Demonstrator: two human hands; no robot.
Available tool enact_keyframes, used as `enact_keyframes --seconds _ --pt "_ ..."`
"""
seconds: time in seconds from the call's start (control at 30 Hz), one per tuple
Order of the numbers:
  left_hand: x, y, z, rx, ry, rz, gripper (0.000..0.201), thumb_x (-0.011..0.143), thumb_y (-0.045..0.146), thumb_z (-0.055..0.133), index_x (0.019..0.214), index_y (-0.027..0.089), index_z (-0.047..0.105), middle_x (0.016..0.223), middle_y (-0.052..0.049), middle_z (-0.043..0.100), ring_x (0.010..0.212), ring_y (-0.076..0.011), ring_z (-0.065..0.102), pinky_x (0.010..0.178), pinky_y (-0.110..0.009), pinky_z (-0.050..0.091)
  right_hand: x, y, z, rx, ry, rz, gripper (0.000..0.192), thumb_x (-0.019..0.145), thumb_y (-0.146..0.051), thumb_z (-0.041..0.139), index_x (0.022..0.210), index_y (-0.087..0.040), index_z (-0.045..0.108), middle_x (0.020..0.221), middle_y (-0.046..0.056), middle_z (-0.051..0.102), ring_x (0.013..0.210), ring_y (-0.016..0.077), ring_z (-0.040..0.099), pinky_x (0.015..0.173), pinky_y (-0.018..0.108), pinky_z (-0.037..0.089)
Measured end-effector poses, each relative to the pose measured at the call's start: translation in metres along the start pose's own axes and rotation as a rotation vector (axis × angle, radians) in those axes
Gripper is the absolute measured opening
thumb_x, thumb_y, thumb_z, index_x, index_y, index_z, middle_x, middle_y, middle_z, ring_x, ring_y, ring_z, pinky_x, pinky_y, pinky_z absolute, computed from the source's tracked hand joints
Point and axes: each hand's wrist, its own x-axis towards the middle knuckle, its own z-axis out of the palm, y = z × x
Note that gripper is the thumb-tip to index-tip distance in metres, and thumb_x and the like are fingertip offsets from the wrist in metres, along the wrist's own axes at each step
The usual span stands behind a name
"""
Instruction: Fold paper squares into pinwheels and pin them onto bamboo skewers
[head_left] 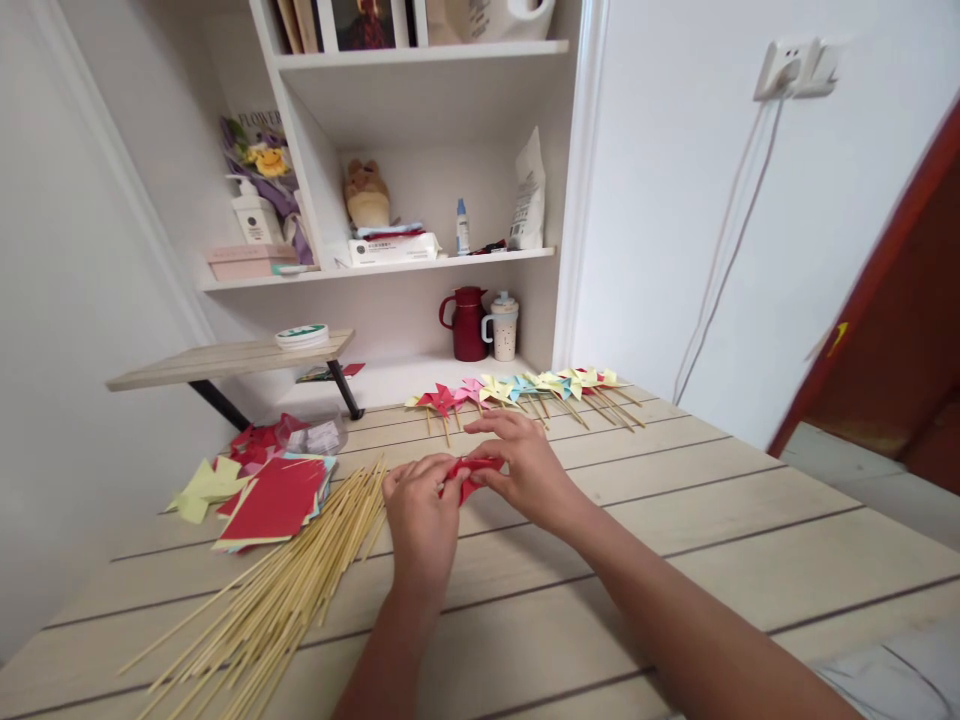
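Observation:
A small piece of red paper (471,486), partly covered by fingers, is held between both hands above the table. My left hand (425,510) pinches its left side. On its right, my right hand (517,465) grips the paper between thumb and fingers. Finished paper pinwheels (517,388) in red, pink, yellow and blue lie in a row with their sticks at the table's back. A pile of thin wooden sticks (300,580) spreads to the left of my left hand. Beyond it sits a stack of coloured paper squares (274,500), red on top.
A yellow paper pinwheel shape (204,488) lies left of the stack, near a clear plastic container (319,437). A small raised wooden shelf (225,360) carries a round white tape roll (302,336). Behind stand a red jug (469,325) and a pale cup (504,328).

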Motion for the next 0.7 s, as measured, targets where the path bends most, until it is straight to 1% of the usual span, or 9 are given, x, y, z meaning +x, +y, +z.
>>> enact_keyframes --seconds 0.13,0.23,0.3,0.37,0.43,0.5,0.53,0.6,0.7 --pt "0.0 0.0 0.0 -0.001 -0.015 0.024 0.011 0.075 0.025 0.069 0.069 0.03 0.077 0.089 -0.006 0.079 0.089 -0.0293 0.065 0.103 -0.045 0.03 0.001 0.003 0.001 0.007 -0.022 -0.004 0.008 0.076 -0.02 0.078 0.074 -0.027 0.076 0.119 0.004 0.073 0.124 0.0339 0.052 0.103 0.057 0.032" --pt "0.0 0.001 0.001 0.027 -0.03 0.05 0.012 0.076 0.024 0.069 0.069 0.03 0.077 0.089 -0.005 0.079 0.088 -0.0288 0.065 0.104 -0.046 0.029 0.001 0.003 0.002 0.073 -0.022 -0.004 0.007 0.076 -0.02 0.077 0.073 -0.027 0.076 0.113 0.004 0.075 0.118 0.0319 0.056 0.102 0.054 0.036" --pt "0.0 0.002 0.001 0.034 -0.029 0.054 0.009 0.075 0.025 0.072 0.068 0.029 0.076 0.087 -0.006 0.078 0.088 -0.029 0.065 0.106 -0.047 0.029 0.0 0.001 0.001 0.17 0.003 0.045 0.008 0.074 -0.018 0.076 0.073 -0.026 0.076 0.106 0.005 0.076 0.111 0.03 0.059 0.099 0.049 0.04" --pt "0.001 0.003 -0.001 -0.002 -0.006 0.034 0.004 0.075 0.029 0.074 0.077 0.029 0.077 0.093 -0.006 0.078 0.095 -0.0304 0.064 0.107 -0.048 0.03 0.001 -0.002 0.001 0.346 0.003 0.169 0.005 0.073 -0.019 0.074 0.073 -0.025 0.076 0.095 0.005 0.076 0.098 0.0274 0.064 0.09 0.043 0.046" --pt "0.003 0.002 -0.003 -0.113 0.036 -0.032 0.028 0.08 0.04 0.071 0.105 0.028 0.075 0.111 -0.008 0.074 0.109 -0.0307 0.061 0.106 -0.046 0.033 0.001 -0.005 0.001 0.596 -0.022 0.368 0.004 0.072 -0.025 0.074 0.075 -0.022 0.076 0.082 0.004 0.076 0.081 0.0242 0.066 0.078 0.039 0.048" --pt "0.004 -0.001 -0.004 -0.279 0.076 -0.143 0.053 0.087 0.052 0.06 0.133 0.026 0.059 0.128 -0.011 0.066 0.121 -0.0285 0.057 0.106 -0.042 0.037 0.002 -0.007 0.0 0.833 -0.017 0.557 0.012 0.069 -0.03 0.077 0.075 -0.02 0.076 0.073 0.003 0.075 0.069 0.0212 0.065 0.071 0.035 0.047" --pt "0.005 -0.003 -0.004 -0.358 0.089 -0.204 0.06 0.089 0.058 0.055 0.14 0.026 0.051 0.133 -0.012 0.063 0.124 -0.0272 0.056 0.106 -0.04 0.038 0.003 -0.008 0.0 0.921 0.005 0.62 0.014 0.066 -0.031 0.079 0.074 -0.019 0.076 0.072 0.003 0.075 0.067 0.0202 0.064 0.071 0.035 0.047" --pt "0.005 -0.008 -0.001 -0.481 0.081 -0.299 0.067 0.088 0.065 0.053 0.142 0.025 0.047 0.136 -0.013 0.06 0.128 -0.0264 0.053 0.106 -0.038 0.039 0.004 -0.01 -0.001 1.037 0.055 0.682 0.018 0.061 -0.031 0.082 0.072 -0.018 0.077 0.074 0.004 0.076 0.066 0.0194 0.064 0.072 0.034 0.047" --pt "0.004 -0.011 0.007 -0.588 0.019 -0.369 0.068 0.076 0.064 0.069 0.128 0.022 0.058 0.134 -0.015 0.061 0.13 -0.0295 0.052 0.107 -0.039 0.039 0.005 -0.012 -0.002 1.114 0.094 0.721 0.022 0.056 -0.032 0.085 0.069 -0.018 0.076 0.074 0.005 0.077 0.066 0.0192 0.064 0.073 0.035 0.047"
